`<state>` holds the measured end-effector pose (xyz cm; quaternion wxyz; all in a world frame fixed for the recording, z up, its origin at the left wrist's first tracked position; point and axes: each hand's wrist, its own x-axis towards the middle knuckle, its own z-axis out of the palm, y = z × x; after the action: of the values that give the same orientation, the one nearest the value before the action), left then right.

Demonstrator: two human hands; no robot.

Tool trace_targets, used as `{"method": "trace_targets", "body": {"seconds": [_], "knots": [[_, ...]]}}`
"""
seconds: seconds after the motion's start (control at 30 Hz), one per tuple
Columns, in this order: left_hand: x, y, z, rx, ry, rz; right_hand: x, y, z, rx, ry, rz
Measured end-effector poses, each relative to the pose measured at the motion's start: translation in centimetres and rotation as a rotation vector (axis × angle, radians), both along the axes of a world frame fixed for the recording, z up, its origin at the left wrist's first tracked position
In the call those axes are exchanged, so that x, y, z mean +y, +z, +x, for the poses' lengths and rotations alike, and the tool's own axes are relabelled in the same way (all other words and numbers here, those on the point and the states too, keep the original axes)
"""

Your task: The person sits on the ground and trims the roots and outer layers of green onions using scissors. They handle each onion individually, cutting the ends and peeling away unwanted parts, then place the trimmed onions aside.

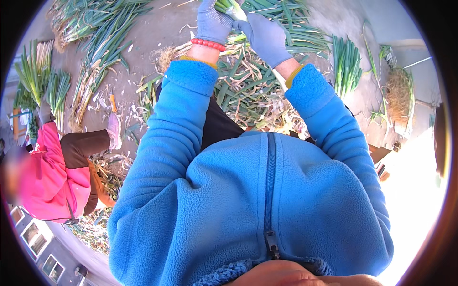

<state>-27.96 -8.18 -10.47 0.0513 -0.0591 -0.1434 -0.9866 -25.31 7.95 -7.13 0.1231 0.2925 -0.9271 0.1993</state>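
Observation:
At the top edge, my left hand (214, 23), in a grey knitted glove with a red bead bracelet at the wrist, is closed around a green onion (234, 10) with a pale stalk. My right hand (265, 37), gloved alike, touches the same stalk from the right, its thumb and fingertips against it; how firmly it grips cannot be told. The upper leaves of the onion run out of view. Beneath both hands lies a heap of stripped leaves and dry peelings (250, 85). Long green onions (300, 34) are spread behind my right hand.
Rooty onions (103, 43) lie at upper left. A sorted bundle (346, 66) is at right, a root-covered bunch (398, 96) beyond. At left a person in a pink jacket (53, 171) sits beside onion bundles (32, 71). An orange-handled tool (113, 103) lies near that person's shoe.

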Motion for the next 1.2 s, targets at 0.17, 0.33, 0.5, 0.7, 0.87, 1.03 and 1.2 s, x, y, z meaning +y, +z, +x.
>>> {"method": "trace_targets", "body": {"seconds": [0.17, 0.33, 0.5, 0.7, 0.87, 1.03, 1.2], "knots": [[0.9, 0.8, 0.8, 0.071, -0.118, 0.102, 0.4, -1.2, -0.7, 0.017, 0.034, -0.132], [0.4, -0.3, 0.0, -0.028, -0.035, 0.074, 0.5, -3.2, -1.9, -0.026, 0.077, -0.402], [-0.1, -0.5, 0.0, 0.036, -0.169, 0.172, 1.2, -4.0, -3.3, -0.144, 0.053, -0.382], [1.0, 1.0, 0.4, -0.013, -0.011, 0.137, 3.7, -3.8, -3.6, -0.424, -0.047, -0.618], [0.8, 0.5, 0.5, 0.006, -0.023, 0.030, 0.5, -0.3, 0.7, -0.139, -0.018, -0.351], [1.6, -1.0, 0.4, -0.104, 0.074, 0.016, 0.8, -2.8, 0.4, -0.073, -0.067, -0.173], [1.2, -2.6, -0.5, -0.228, 0.105, 0.101, 0.2, -2.8, -1.0, -0.059, -0.066, -0.147]]}}
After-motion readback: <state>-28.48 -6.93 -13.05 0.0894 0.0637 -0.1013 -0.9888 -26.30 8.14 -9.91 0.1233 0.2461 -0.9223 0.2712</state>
